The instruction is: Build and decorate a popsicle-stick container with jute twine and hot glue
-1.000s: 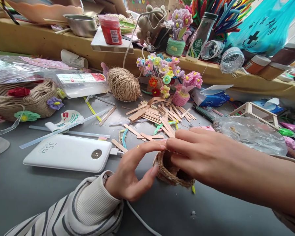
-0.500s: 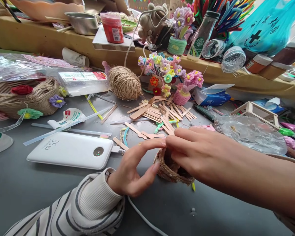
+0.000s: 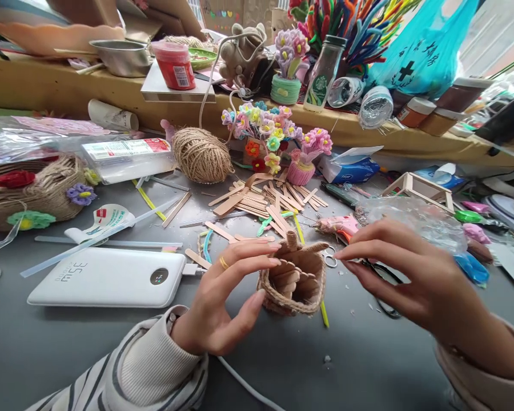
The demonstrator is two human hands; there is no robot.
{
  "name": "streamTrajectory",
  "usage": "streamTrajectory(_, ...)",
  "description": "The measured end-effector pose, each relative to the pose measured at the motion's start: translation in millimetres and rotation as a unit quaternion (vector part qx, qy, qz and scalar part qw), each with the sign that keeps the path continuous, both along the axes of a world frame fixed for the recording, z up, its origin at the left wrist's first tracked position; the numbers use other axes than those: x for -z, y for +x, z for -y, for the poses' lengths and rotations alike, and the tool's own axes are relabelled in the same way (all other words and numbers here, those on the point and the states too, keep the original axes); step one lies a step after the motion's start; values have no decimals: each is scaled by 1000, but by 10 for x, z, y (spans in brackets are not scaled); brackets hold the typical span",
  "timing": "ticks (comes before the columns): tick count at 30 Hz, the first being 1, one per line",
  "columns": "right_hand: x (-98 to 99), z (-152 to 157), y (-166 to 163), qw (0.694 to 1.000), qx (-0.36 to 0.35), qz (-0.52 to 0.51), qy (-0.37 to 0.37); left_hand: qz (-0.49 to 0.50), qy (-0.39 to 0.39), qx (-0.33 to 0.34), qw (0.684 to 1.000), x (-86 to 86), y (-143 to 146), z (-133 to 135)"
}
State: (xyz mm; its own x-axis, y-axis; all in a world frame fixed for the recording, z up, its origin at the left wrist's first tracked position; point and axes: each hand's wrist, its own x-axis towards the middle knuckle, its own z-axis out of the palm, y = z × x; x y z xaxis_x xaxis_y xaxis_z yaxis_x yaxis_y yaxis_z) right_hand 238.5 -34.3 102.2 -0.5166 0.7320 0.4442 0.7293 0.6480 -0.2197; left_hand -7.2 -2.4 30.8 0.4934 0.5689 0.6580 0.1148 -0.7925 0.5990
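Note:
A small basket (image 3: 302, 291) of wooden sticks wrapped in twine stands on the grey table (image 3: 68, 342), near the front centre. My left hand (image 3: 223, 302) grips it, with the thumb against its left wall and the index finger on its rim. My right hand (image 3: 406, 274) hovers just right of the basket, its fingers drawn together in a pinch beside a loose twine end (image 3: 319, 247) at the rim. Whether that pinch holds the twine is not clear.
A white power bank (image 3: 107, 277) lies to the left, its cable (image 3: 244, 383) running under my left wrist. Behind the basket are loose wooden sticks (image 3: 261, 200), a twine ball (image 3: 201, 154) and pipe-cleaner flowers (image 3: 274, 128). Scissors (image 3: 385, 279), a pink glue gun (image 3: 338, 225) and a plastic bag (image 3: 411, 220) lie right.
My right hand has drawn back to the right, off the basket's top, uncovering its inside. My left hand keeps its hold. The view has shifted a little.

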Motion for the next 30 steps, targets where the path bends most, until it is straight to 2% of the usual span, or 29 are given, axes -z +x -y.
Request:
streamTrajectory(3,172,115,-13,998,37,-60,-6,-31,49,-88,994,-131,1,75)
streamTrajectory(6,260,164,-49,994,58,-91,-7,-98,85,-190,973,-305,17,161)
streamTrajectory(10,282,173,-88,992,65,-104,-6,-207,105,-215,948,-415,87,285)
streamTrajectory(13,302,171,-103,993,71,-96,12,-187,47,-254,948,-298,179,395)
streamTrajectory(17,332,166,-107,993,76,-82,44,-129,-51,-267,954,-27,329,476)
streamTrajectory(19,337,165,-103,994,69,-78,45,-105,-74,-272,954,58,398,477)
streamTrajectory(25,299,176,-65,994,41,-89,40,-53,-107,-266,957,97,474,459)
streamTrajectory(30,219,219,-19,993,35,-90,66,-62,-72,-205,974,156,417,457)
